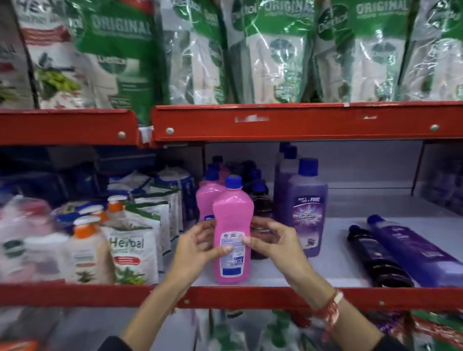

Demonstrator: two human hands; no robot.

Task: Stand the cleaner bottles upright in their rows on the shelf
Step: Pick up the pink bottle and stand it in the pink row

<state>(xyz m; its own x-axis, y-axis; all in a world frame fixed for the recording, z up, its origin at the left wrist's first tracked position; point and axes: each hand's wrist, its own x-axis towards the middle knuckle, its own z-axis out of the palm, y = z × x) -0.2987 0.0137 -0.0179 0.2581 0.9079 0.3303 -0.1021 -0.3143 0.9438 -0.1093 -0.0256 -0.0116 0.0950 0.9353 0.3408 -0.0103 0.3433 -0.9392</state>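
A pink cleaner bottle (233,223) with a blue cap stands upright at the front of the white shelf (333,234), its back label facing me. My left hand (199,245) grips its left side and my right hand (270,240) its right side at label height. More pink bottles (206,200) stand in a row behind it. A dark bottle row (257,184) stands just right of them. A purple bottle (307,209) stands upright further right, with others behind it. A black bottle (372,256) and a purple bottle (416,249) lie flat on the shelf's right part.
Herbal refill pouches and orange-capped pump bottles (116,241) fill the left of the shelf. The red shelf rail (256,293) runs along the front edge, another red rail (302,124) overhead. Green refill pouches (272,41) hang above. Bare white shelf lies between the upright purple bottle and the lying ones.
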